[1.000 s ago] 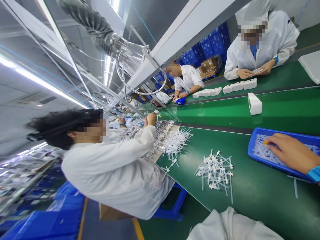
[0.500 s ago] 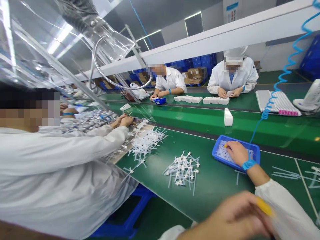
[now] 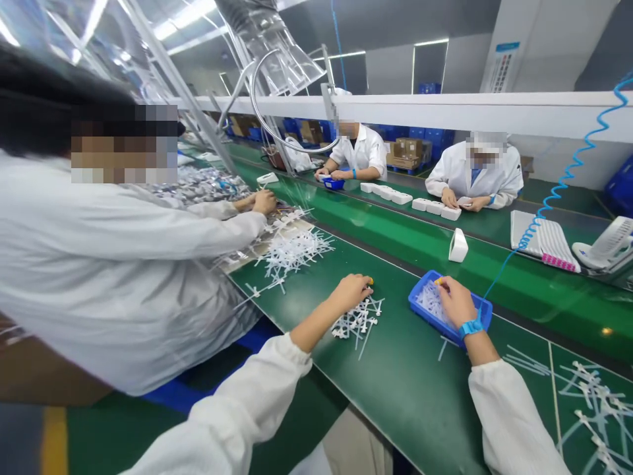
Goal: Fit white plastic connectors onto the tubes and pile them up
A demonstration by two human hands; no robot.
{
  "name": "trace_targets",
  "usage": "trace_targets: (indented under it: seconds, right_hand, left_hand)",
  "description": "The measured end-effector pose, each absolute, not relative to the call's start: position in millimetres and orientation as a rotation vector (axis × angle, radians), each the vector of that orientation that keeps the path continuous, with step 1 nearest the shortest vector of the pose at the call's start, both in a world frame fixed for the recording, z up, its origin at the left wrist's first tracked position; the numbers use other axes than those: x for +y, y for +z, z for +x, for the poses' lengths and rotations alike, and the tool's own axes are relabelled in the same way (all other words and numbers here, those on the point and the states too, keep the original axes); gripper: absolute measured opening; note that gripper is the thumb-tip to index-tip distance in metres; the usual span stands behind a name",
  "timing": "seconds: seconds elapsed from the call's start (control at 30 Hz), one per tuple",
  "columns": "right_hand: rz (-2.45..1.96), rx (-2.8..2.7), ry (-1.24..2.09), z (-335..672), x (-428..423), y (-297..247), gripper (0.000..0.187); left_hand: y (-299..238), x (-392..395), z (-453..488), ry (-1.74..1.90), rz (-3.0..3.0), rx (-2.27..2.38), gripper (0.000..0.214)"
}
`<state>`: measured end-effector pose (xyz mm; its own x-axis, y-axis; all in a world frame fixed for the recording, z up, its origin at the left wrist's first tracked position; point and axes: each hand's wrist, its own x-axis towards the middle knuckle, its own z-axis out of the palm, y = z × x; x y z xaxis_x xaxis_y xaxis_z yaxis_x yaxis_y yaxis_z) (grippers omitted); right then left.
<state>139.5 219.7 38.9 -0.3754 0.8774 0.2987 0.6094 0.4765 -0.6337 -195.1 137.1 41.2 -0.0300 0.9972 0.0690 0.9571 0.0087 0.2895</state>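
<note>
My left hand (image 3: 352, 291) is over the far side of a small pile of thin translucent tubes with white connectors (image 3: 357, 322). Its fingers are bent together, with a yellow cover on a fingertip; whatever may be between them is hidden. My right hand (image 3: 455, 302), a blue band at its wrist, reaches over a blue bin (image 3: 475, 305). Small whitish translucent parts (image 3: 429, 298) fill that bin. The right thumb and fingers, also with a yellow tip cover, are pinched at the parts; what they grip is too small to make out.
A larger tube heap (image 3: 295, 251) lies by a co-worker (image 3: 113, 264) on the left. More tubes with connectors (image 3: 596, 402) lie at right. A white housing (image 3: 458, 245) stands on the green belt beyond the bin. A blue coiled hose (image 3: 558, 185) hangs at right; two people work opposite.
My left hand has moved from the near right, in front of my right forearm, out to the small tube pile. My right hand stays at the bin. The view has tilted and shifted.
</note>
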Motion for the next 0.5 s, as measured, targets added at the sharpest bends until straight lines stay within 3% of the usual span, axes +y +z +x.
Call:
trace_targets:
  seconds: [0.2, 0.5]
  right_hand:
    - [-1.211, -1.977, 0.658, 141, 221, 41, 0.022]
    - [-1.237, -1.933, 0.691, 139, 216, 44, 0.02]
  left_hand:
    - [45, 147, -202, 0.409, 2.026, 2.098, 0.003]
    - [79, 135, -210, 0.902, 1.952, 2.079, 0.019]
